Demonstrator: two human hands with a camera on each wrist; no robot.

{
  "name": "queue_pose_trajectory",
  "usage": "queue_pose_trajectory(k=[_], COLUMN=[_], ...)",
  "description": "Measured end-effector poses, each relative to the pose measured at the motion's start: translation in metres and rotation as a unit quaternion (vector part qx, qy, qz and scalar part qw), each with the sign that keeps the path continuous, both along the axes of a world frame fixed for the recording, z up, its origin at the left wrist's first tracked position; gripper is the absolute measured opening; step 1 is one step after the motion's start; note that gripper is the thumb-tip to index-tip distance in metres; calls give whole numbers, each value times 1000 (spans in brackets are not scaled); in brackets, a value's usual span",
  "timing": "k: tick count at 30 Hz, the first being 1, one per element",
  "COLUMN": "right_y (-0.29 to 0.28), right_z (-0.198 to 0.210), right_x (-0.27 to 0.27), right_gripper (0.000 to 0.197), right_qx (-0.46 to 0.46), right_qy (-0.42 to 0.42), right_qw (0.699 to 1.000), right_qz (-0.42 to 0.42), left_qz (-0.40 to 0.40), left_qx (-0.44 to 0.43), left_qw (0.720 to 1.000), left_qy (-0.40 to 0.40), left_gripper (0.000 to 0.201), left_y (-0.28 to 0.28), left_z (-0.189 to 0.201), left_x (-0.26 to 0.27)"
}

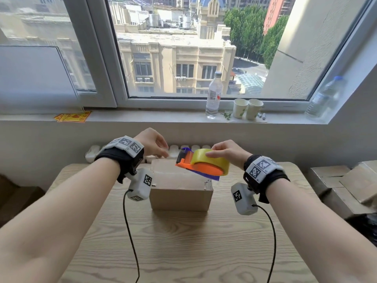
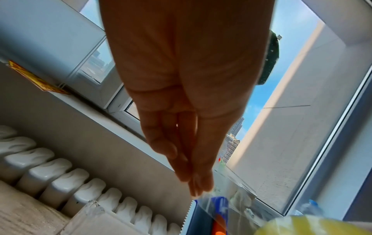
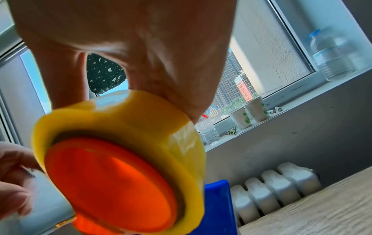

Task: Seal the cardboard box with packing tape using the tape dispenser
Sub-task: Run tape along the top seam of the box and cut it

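The wooden worktop (image 1: 183,242) is nearest, with two black cables lying across it from the cameras on the wrists. Farther on it stands the cardboard box (image 1: 180,198), closed, with its top pale and shiny in the light.

Above the box, not touching it, the right hand (image 1: 228,153) holds the tape dispenser (image 1: 201,167). The fingers are curled over the top of the yellow tape roll (image 1: 212,160), and in the right wrist view the thumb and the fingers grip the roll (image 3: 120,132) from both sides. The dispenser is tilted, with an orange body, a blue plate under it and its black cutting end toward the left.

The left hand (image 1: 152,144) is just beside this cutting end. In the left wrist view its fingers (image 2: 201,178) are straight and pressed together, and the tips meet on the loose end of the clear tape (image 2: 213,205) next to the toothed blade. They seem to pinch the tape, but I cannot tell it with certainty.

Behind the worktop is a white radiator (image 1: 92,153). On the window sill (image 1: 142,116) above stand a plastic bottle (image 1: 213,94), two paper cups (image 1: 246,109), another bottle (image 1: 326,97) at the right and yellow stickers (image 1: 72,117) at the left.
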State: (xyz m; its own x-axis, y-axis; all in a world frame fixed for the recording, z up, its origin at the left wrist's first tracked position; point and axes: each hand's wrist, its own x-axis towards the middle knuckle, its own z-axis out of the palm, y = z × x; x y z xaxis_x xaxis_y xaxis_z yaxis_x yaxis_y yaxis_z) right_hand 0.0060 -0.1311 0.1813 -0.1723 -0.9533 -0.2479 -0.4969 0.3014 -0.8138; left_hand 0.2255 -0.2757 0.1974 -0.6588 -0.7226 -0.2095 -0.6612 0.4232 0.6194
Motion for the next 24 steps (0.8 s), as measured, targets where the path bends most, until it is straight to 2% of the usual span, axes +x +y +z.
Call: queue_pose_trajectory(k=[2,3,6,8,14,17,22,24], right_y=[-2,-3,-5,-5,-4,0,2,4], right_z=[0,0,1,-1,-9,-13,-9,-9], right_x=[1,1,-2,-5,-16,-25,-34,-39], right_gripper=[21,25,34,35,27,37,44,46], right_qx=[-4,-7,-8,-8,20,25,29,33], right_qy=[3,8,23,29,102,143,132,154], right_qw=[1000,1000,1000,1000,994,988,990,986], right_qz=[2,2,-5,-8,-29,-48,-48,-58], left_qz=[4,7,14,19,32,21,21,21], left_qx=[8,14,7,-3,-4,3,-8,-11], left_qw=[1000,999,998,999,999,999,1000,1000], left_qy=[24,41,56,48,44,46,19,16], left_gripper=[10,6,10,4,7,11,8,8], left_y=[-3,-4,-6,-6,-9,-12,-15,-15], left_z=[0,-1,-5,-7,-12,-10,-16,-18], left_x=[2,2,-1,-2,0,1,-3,-5])
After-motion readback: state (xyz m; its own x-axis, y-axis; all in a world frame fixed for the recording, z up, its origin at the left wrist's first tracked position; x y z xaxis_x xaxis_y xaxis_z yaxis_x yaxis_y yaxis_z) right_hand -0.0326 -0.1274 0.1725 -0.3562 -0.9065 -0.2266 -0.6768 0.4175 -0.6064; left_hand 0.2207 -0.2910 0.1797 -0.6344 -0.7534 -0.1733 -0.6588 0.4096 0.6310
